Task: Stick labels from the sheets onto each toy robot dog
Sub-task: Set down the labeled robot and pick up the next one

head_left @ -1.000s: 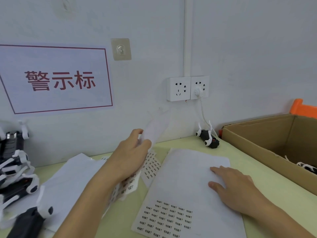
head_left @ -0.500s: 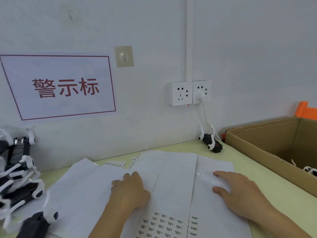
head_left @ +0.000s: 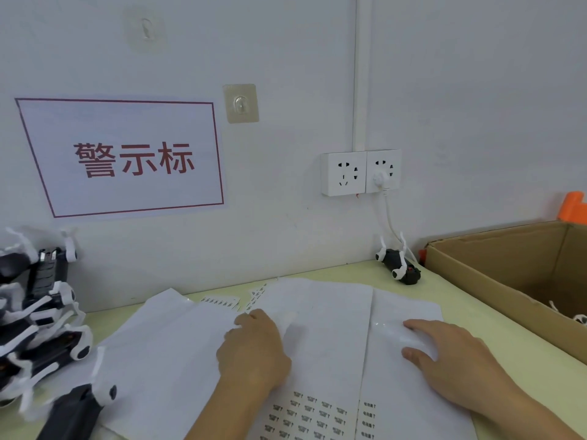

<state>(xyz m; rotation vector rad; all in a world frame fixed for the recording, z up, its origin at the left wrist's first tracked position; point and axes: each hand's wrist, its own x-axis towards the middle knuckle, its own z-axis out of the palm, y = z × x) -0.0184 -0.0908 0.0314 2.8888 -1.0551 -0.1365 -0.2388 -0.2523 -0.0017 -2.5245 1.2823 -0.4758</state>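
Note:
Several white label sheets lie side by side on the pale green table (head_left: 355, 274). My left hand (head_left: 254, 347) rests knuckles up on the middle sheet (head_left: 324, 338), its fingers bent under. My right hand (head_left: 444, 354) lies flat with spread fingers on the right sheet (head_left: 409, 404). Rows of small printed labels (head_left: 305, 414) show at the near end of both sheets. A pile of black and white toy robot dogs (head_left: 35, 325) sits at the left edge. One more robot dog (head_left: 398, 265) lies by the wall under the socket.
An open cardboard box (head_left: 495, 274) stands at the right, with part of a toy showing inside. A white cable (head_left: 392, 223) hangs from the wall socket (head_left: 360, 173) down to the single dog. Loose label strips (head_left: 222, 302) lie behind the sheets. An orange object (head_left: 573, 208) sits behind the box.
One second ago my left hand held a label sheet raised above the table. It has laid the sheet down beside the right one and now rests on it. My right hand stayed put.

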